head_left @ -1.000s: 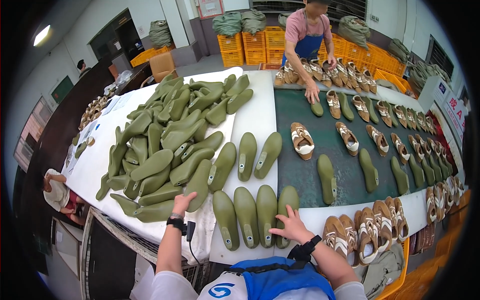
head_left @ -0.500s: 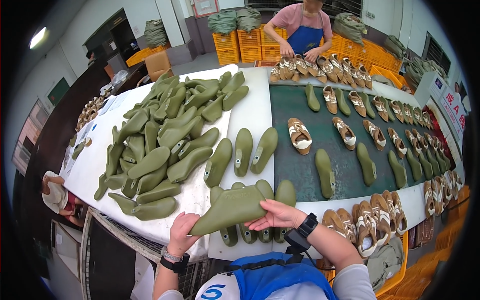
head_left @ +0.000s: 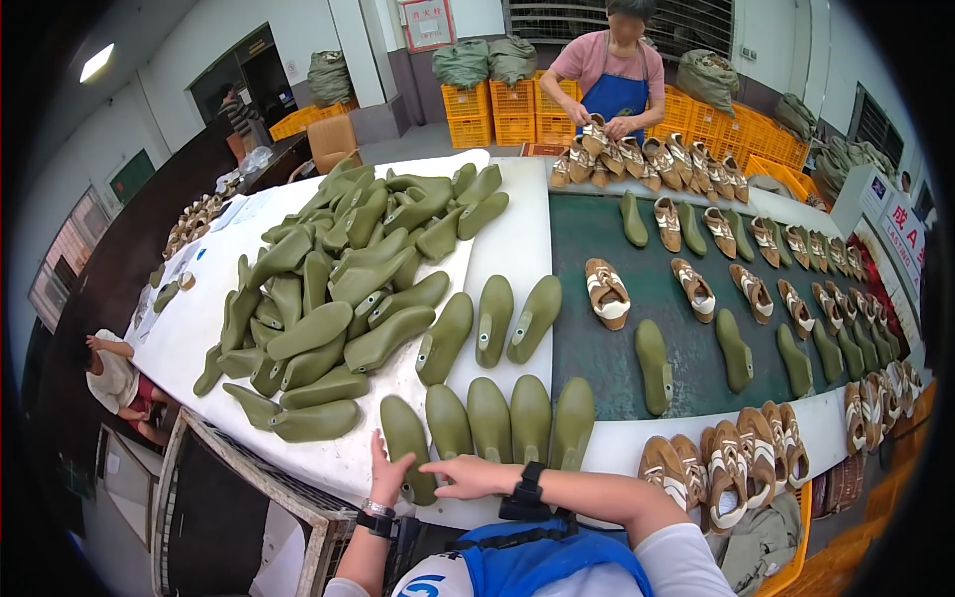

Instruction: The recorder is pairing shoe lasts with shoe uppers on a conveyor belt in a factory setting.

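A green shoe last [head_left: 403,428] stands toe up at the left end of the near row on the white table. Beside its lower left part is my left hand [head_left: 386,473], open, with thumb and fingers apart. My right hand [head_left: 468,478] reaches across from the right with its fingers stretched toward the last's lower right side; nothing is held in it. Whether the fingertips touch the last is hard to tell. To the right stand more green lasts [head_left: 489,423], their lower ends partly hidden behind my right hand and arm. Behind them, another short row of lasts [head_left: 492,320] stands.
A large heap of lasts [head_left: 328,284] covers the white tabletop [head_left: 214,328] at left. On the right, a dark green belt [head_left: 597,368] carries brown-white shoes [head_left: 607,294] and lasts. Across the table a person [head_left: 622,80] handles shoes. More shoes [head_left: 731,448] line the near right edge.
The last that both hands held up now stands at the left end of the near row. My hands have lowered and loosened from it. The person opposite has lifted a shoe.
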